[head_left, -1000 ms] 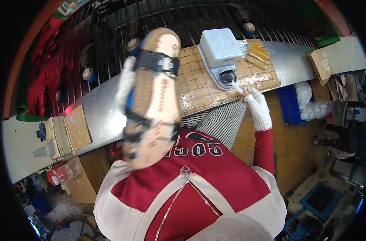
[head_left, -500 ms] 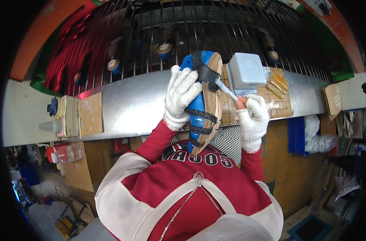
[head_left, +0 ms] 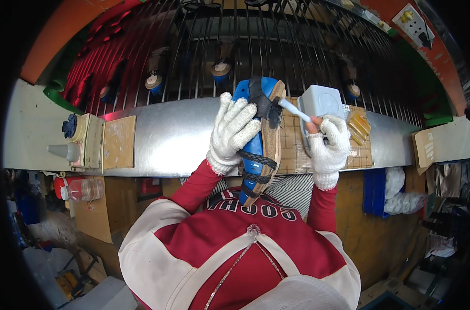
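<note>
A sandal (head_left: pixel 270 137) with a dark wide strap, braided straps and a cork-coloured sole sits on a blue shoe last (head_left: pixel 268 84). It is held up on its side in front of my chest. My left hand (head_left: pixel 230 137), in a white knit glove, is closed round the last, with its fingers over the blue side. Between the bare fingertips of my gloved right hand (head_left: pixel 329 150) is a pale toothbrush-like brush (head_left: pixel 296 110). The brush's head meets the dark strap near the sole edge; its bristles are hard to make out.
A pale grey plastic box (head_left: pixel 322 101) and yellowish blocks (head_left: pixel 358 127) rest on a gridded board (head_left: pixel 292 150) upon the metal ledge (head_left: pixel 168 129). Behind runs a rack of metal rods (head_left: pixel 193 62) carrying more lasted shoes (head_left: pixel 154 82). At left stands a grey cone-shaped nozzle (head_left: pixel 64 151).
The view has shifted, so the rack and ledge sit lower in the picture. Both hands keep their holds, and the brush's head stays at the strap beside the sole edge.
</note>
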The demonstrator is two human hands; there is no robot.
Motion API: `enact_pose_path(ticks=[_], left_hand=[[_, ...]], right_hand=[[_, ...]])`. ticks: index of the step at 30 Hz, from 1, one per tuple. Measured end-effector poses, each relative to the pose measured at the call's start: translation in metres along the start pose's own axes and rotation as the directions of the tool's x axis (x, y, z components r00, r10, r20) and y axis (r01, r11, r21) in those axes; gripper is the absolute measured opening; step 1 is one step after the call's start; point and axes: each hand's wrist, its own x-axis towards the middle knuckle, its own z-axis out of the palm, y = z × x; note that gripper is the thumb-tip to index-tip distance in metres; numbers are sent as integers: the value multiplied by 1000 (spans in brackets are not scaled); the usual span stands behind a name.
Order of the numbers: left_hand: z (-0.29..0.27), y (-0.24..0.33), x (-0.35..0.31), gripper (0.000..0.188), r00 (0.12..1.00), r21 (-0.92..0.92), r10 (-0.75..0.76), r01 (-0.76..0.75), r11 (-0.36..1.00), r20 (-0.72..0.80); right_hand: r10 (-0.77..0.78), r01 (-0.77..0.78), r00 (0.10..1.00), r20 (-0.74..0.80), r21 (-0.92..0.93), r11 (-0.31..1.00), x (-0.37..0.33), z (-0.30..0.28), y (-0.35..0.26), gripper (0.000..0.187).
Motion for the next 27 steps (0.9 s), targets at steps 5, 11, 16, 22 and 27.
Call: enact_pose_path(ticks=[5,11,16,22,27], left_hand=[[1,-4,5,59,999,-1,36,-36,999,-29],[-6,-4,13,59,998,12,56,-56,998,42],[-5,-7,20,62,993,2,116,-116,993,8],[-5,-5,30,57,993,-34,114,-115,993,-15],[-5,-4,41,42,990,-18,121,-122,992,-69]], right_hand=[[-44,46,996,75,-16,999,2,-8,1,19],[-173,178,983,53,-93,980,8,-18,3,20],[-257,261,964,63,-77,962,14,-26,1,21],[-241,234,954,178,61,970,26,-42,2,18],[-73,71,997,23,72,995,13,-30,0,15]])
